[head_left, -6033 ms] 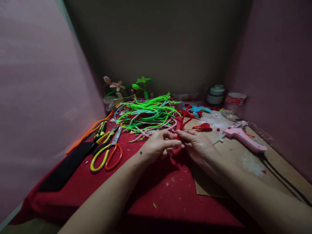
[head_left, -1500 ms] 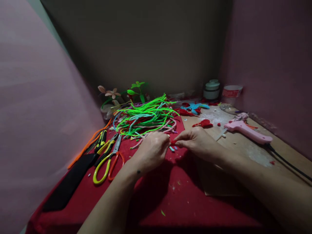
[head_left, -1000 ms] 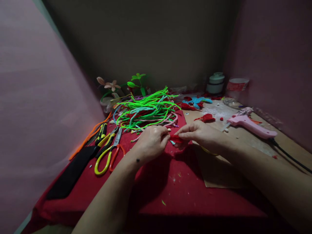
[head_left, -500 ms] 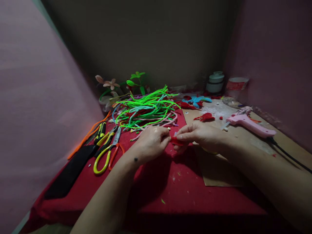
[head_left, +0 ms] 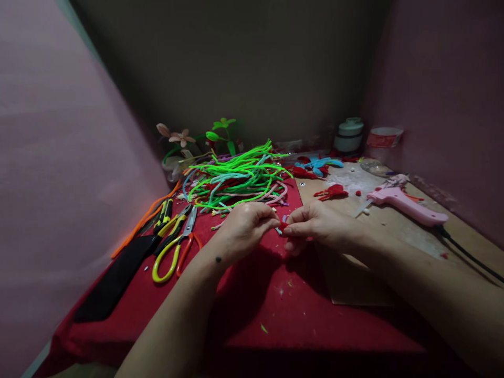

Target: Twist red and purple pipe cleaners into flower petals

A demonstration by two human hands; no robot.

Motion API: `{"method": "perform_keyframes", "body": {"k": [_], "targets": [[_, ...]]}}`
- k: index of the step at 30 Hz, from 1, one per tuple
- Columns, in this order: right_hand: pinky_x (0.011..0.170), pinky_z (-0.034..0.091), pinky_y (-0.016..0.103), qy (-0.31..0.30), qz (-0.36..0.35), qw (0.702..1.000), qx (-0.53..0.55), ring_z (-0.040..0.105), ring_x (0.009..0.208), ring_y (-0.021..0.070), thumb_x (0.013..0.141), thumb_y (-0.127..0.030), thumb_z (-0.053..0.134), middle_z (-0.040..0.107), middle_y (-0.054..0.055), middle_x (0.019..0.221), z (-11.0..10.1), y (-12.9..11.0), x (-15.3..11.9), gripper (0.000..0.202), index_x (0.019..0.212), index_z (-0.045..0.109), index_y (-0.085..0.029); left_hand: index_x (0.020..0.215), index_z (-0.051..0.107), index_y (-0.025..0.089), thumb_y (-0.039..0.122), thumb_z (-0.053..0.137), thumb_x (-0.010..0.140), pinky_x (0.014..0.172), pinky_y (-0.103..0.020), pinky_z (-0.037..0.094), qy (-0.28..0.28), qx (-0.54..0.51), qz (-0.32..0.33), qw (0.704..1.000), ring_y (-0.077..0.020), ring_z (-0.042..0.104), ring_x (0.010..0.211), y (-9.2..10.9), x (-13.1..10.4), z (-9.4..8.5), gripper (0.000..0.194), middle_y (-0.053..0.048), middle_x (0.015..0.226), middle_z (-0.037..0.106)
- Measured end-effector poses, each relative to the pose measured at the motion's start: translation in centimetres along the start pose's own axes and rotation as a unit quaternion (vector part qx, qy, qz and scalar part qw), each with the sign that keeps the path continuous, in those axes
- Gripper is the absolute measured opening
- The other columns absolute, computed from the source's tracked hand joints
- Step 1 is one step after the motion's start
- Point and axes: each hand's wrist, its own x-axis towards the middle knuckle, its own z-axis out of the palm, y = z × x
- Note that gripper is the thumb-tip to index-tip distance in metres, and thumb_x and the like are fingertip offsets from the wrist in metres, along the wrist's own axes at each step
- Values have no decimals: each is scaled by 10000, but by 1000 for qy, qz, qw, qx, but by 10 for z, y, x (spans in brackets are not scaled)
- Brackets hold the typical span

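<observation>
Between my two hands is a small piece of red pipe cleaner [head_left: 283, 227], mostly covered by the fingers. My right hand [head_left: 311, 223] pinches it with thumb and forefinger. My left hand [head_left: 254, 220] is closed in a pinch at its left end, the fingertips almost meeting those of the right. Just behind the left hand lies a heap of pipe cleaners [head_left: 240, 176], mostly bright green with some red, pale blue and pink. Beyond my right hand a red pipe-cleaner shape [head_left: 333, 192] rests on a brown board [head_left: 356, 286].
Scissors [head_left: 167, 260] with yellow and orange handles, pliers [head_left: 173, 227] and a black strip [head_left: 116, 278] lie at left. A pink glue gun [head_left: 407, 205] with a black cord rests on the right. Pipe-cleaner flowers [head_left: 181, 137], a pale green jar [head_left: 349, 135] and a cup [head_left: 384, 137] stand behind.
Less of the red piece shows between my fingers now. The left fingers have straightened into a longer pinch, and the right fingers have shifted slightly. The view has moved a little.
</observation>
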Motion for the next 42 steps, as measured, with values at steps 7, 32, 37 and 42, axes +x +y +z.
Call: {"method": "perform_keyframes", "body": {"k": [7,32,37,42], "targets": [[540,483,265,34,-47,998,-25,607,500,139,689,-223,591,664,65,582,1,0,0,147,585,622,-124,721,704,220,211,618,741,669,-266,373,109,51,32,992,-150,491,743,-4,1,0,88,-18,689,573],[582,458,270,41,-96,989,103,586,520,120,660,-275,666,663,57,597,5,7,-1,173,637,650,-105,690,612,155,239,561,757,624,-235,422,217,-243,-73,943,-120,542,640,5,6,26,119,-9,671,617],[565,469,249,32,-85,986,142,586,514,110,619,-235,707,653,50,595,4,9,3,148,636,647,-101,704,578,165,225,501,802,696,-270,418,274,-28,9,961,-145,543,705,6,3,31,138,-39,706,613],[505,454,223,53,-44,983,169,567,461,96,625,-165,669,642,41,560,6,6,1,81,597,620,-107,794,601,152,239,524,786,634,-235,433,210,-207,-39,955,-124,555,669,6,6,26,117,-24,732,620]]}}
